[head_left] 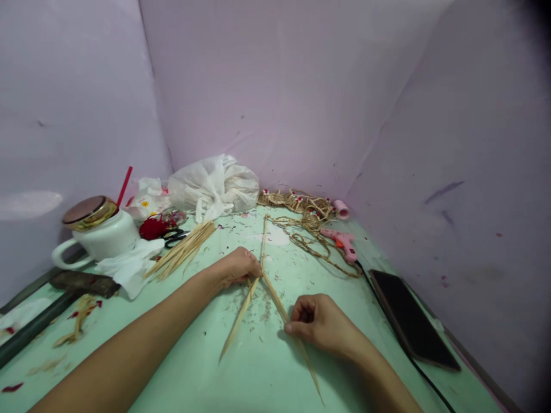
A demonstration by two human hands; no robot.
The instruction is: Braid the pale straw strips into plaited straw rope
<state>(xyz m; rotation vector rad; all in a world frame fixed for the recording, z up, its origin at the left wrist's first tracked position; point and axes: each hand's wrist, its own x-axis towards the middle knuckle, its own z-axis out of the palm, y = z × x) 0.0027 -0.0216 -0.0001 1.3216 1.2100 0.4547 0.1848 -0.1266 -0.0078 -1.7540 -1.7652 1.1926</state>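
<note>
soft even light, wide-angle bending at edges, dark top-right corner.

Bare pale green table [258,378] lies open at lower centre and lower left of the frame, broken only by the crossed thin wooden sticks [239,317]. Left of centre, a loose bundle of wooden skewers [183,249], crumpled white tissue [124,267] and a white lidded mug [101,235] crowd the way. At right lie a flat black phone [408,318] and a black cable [430,384]. A pink glue gun [342,241] and tangled brown twine [307,229] fill the upper centre.

L hand [239,267] & R hand [321,324] were both bare, as were both forearms [142,344] right up to the btm edge of view, w/ a short plain nail showing on R thumb.
</note>
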